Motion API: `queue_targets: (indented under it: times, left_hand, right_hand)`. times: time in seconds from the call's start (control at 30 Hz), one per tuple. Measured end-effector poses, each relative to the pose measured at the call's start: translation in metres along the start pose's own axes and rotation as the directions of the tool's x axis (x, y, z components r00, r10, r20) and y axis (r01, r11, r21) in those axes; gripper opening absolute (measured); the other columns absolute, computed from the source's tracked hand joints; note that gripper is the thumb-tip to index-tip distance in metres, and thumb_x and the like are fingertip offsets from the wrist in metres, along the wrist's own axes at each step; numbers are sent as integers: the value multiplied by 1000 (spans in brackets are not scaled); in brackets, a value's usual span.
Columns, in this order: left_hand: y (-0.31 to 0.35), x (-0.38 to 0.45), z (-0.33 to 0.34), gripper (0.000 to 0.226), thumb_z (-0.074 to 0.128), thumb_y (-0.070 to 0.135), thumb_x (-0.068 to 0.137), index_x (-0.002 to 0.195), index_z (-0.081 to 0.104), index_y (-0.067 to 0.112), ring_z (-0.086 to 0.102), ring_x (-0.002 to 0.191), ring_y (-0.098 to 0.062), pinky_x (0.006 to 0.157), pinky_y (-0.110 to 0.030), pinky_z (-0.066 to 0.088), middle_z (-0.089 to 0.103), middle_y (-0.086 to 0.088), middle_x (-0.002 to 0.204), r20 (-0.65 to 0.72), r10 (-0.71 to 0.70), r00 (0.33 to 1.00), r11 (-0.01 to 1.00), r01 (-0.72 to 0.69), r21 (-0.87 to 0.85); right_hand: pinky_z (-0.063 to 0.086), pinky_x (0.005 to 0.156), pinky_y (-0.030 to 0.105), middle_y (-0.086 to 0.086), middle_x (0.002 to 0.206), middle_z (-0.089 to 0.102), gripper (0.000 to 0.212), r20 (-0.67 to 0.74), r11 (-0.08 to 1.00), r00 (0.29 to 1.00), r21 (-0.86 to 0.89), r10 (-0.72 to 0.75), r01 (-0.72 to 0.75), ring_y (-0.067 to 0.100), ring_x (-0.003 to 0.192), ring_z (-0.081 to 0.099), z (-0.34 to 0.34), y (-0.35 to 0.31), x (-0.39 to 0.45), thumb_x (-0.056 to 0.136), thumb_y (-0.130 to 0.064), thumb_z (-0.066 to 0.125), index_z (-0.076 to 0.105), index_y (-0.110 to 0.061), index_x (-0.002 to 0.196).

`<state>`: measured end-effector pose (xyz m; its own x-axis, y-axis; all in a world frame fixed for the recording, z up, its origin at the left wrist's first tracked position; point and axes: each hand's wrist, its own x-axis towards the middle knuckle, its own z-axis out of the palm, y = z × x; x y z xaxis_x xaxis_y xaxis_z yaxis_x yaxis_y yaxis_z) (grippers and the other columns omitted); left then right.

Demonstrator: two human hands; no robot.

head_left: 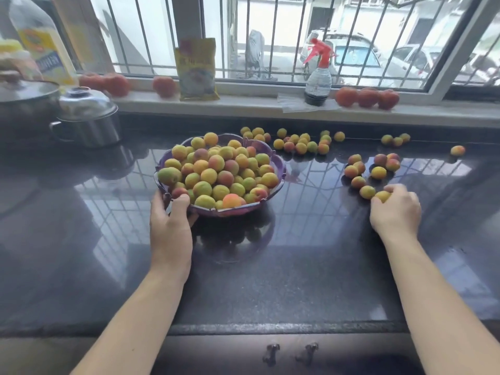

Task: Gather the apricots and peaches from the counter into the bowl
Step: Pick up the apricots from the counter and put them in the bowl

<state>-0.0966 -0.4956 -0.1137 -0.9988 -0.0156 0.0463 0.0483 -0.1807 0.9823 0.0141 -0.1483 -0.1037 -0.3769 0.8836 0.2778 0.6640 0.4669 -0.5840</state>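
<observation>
Here the left grip [173, 209] holds the heaped purple bowl's [280, 163] rim; right grip [396, 209] clasps a yellow apricot [382, 196].

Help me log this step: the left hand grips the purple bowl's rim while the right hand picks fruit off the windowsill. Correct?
Not quite. In the head view the right hand picks fruit off the dark counter, not the windowsill. The left hand does grip the purple bowl.
</observation>
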Motion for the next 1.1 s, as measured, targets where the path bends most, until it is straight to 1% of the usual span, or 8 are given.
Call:
queue_targets:
  times: [0.1, 0.23, 0.4, 0.6, 0.77, 0.93, 1.03, 1.1]
  left_hand:
    - [-2, 1, 2, 60, 55, 51, 88, 145, 54, 33, 69, 123, -19, 99, -42, 63, 67, 4, 137, -19, 3, 1000, 1000, -2, 13]
    - [-3, 2, 2, 64, 56, 54, 86, 146, 53, 33, 69, 123, -19, 99, -44, 63, 66, 3, 139, -30, 3, 1000, 1000, -2, 21]
    - [-2, 1, -1, 62, 57, 53, 86, 146, 54, 35, 69, 124, -20, 100, -44, 63, 66, 4, 138, -7, -6, 1000, 1000, 6, 3]
    - [-4, 4, 0, 61, 57, 50, 88, 146, 53, 34, 69, 124, -20, 98, -40, 63, 65, 4, 139, -21, -7, 1000, 1000, 7, 0]
    - [-4, 3, 0, 61, 56, 53, 88, 147, 52, 36, 68, 124, -17, 96, -35, 64, 64, 6, 141, -17, -5, 1000, 1000, 5, 6]
    - [-4, 4, 0, 64, 56, 53, 88, 150, 50, 36, 67, 125, -18, 98, -37, 63, 63, 6, 142, -18, -4, 1000, 1000, 4, 14]
    - [-4, 4, 0, 63, 56, 53, 88, 149, 50, 36, 68, 124, -17, 97, -35, 63, 64, 7, 140, -14, -6, 1000, 1000, 6, 11]
    - [-4, 4, 0, 63, 56, 52, 88, 149, 50, 36, 68, 123, -16, 96, -34, 63, 64, 7, 140, -9, -8, 1000, 1000, 8, 7]
  right_hand:
    - [43, 84, 26, 2, 113, 64, 31, 59, 937, 962, 247, -268, 246, 20, 102, 61, -17, -36, -23, 95, -25, 69, 62, -15, 123]
    - [53, 86, 15, -15, 105, 67, 30, 356, 709, 646, 556, -675, 434, 0, 98, 65, -26, -110, -65, 91, -28, 74, 62, -25, 119]
    - [49, 91, 22, -12, 117, 58, 30, 468, 619, 412, 506, -782, 600, 10, 109, 56, -7, -151, -89, 92, -29, 72, 65, -31, 121]
    - [51, 87, 20, -18, 106, 64, 24, 502, 638, 396, 572, -769, 515, 9, 104, 61, 2, -160, -93, 94, -35, 69, 66, -33, 118]
    - [42, 93, 30, -15, 112, 57, 29, 473, 626, 434, 402, -767, 668, 12, 111, 47, 15, -148, -86, 97, -48, 60, 71, -29, 115]
    - [42, 100, 36, -13, 116, 59, 29, 433, 594, 426, 408, -795, 694, 13, 116, 45, 17, -140, -80, 94, -52, 61, 74, -28, 103]
    - [40, 105, 34, -13, 126, 59, 34, 383, 545, 409, 381, -828, 747, 12, 123, 43, 16, -134, -80, 95, -51, 60, 74, -26, 114]
    - [38, 105, 30, -13, 128, 60, 34, 269, 538, 466, 443, -843, 718, 10, 125, 45, 14, -125, -76, 97, -43, 62, 73, -22, 121]
